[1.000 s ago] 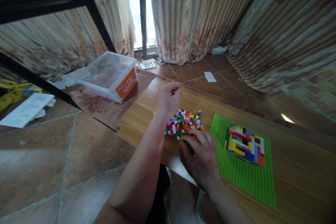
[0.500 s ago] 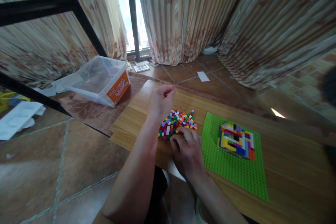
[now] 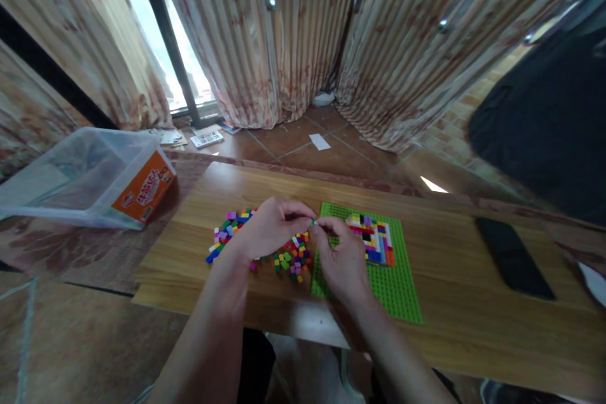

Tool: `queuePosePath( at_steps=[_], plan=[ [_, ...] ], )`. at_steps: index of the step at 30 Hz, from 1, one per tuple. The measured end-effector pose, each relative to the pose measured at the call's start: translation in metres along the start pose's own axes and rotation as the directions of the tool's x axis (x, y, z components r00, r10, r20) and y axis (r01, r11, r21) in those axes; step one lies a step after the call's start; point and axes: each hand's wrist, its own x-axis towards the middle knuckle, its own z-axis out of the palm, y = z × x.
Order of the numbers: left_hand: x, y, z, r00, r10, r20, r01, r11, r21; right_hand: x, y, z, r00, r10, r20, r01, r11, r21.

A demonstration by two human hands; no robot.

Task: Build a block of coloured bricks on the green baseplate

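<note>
Head view: see left hand [image 3: 272,227] and right hand [image 3: 343,255] fingertip to fingertip, both pinching one tiny piece [image 3: 313,223] between thumb and forefinger, held over the left edge of the green baseplate [image 3: 392,293]. Cannot tell its shape or long axis, too small and largely covered by fingers. From that pinch, look just right for the brick build [image 3: 380,243], flat on the far part of the baseplate and partly hidden behind right hand; nearer to right hand than to left. Note the baseplate slightly turned on the wooden table [image 3: 454,322], with sides running roughly near to far. To the left, beneath and beside left hand, find loose bricks [image 3: 229,228], with more small bricks [image 3: 286,257] toward the near side, just left of the baseplate. Farther out, find a dark phone-like slab [image 3: 516,259] well to the right, and on the floor at far left, a clear plastic bin [image 3: 146,192].
</note>
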Motion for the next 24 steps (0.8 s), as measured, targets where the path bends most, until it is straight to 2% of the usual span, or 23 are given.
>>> queuePosePath(
  at_steps=[3, 8, 11, 14, 18, 21, 24],
  plan=[
    [0.003, 0.006, 0.006, 1.000, 0.014, -0.015, -0.014, 1.000, -0.006, 0.002, 0.001, -0.002, 0.998, 0.056, -0.019, -0.053, 0.990, 0.133],
    [0.004, 0.017, 0.018, 0.997, -0.030, -0.066, 0.020, 0.987, -0.158, 0.006, 0.003, -0.007, 0.988, 0.146, -0.055, -0.119, 0.935, 0.334],
    [0.006, 0.020, 0.028, 0.991, -0.048, -0.128, 0.019, 0.974, -0.224, 0.006, 0.004, -0.009, 0.980, 0.172, -0.100, -0.128, 0.931, 0.343],
    [0.008, 0.018, 0.038, 0.981, -0.043, -0.189, 0.004, 0.980, -0.201, 0.006, 0.005, -0.011, 0.970, 0.192, -0.149, -0.139, 0.942, 0.305],
    [0.010, 0.012, 0.038, 0.972, -0.034, -0.231, 0.025, 0.999, -0.043, 0.012, 0.012, -0.028, 0.962, 0.204, -0.182, -0.165, 0.964, 0.210],
    [0.009, 0.006, 0.028, 0.986, -0.050, -0.158, 0.082, 0.976, 0.202, 0.018, 0.026, -0.054, 0.944, 0.252, -0.212, -0.219, 0.961, 0.167],
    [0.006, 0.001, 0.016, 0.996, -0.070, -0.055, 0.086, 0.911, 0.403, 0.020, 0.041, -0.082, 0.948, 0.253, -0.193, -0.264, 0.964, -0.033]
  ],
)
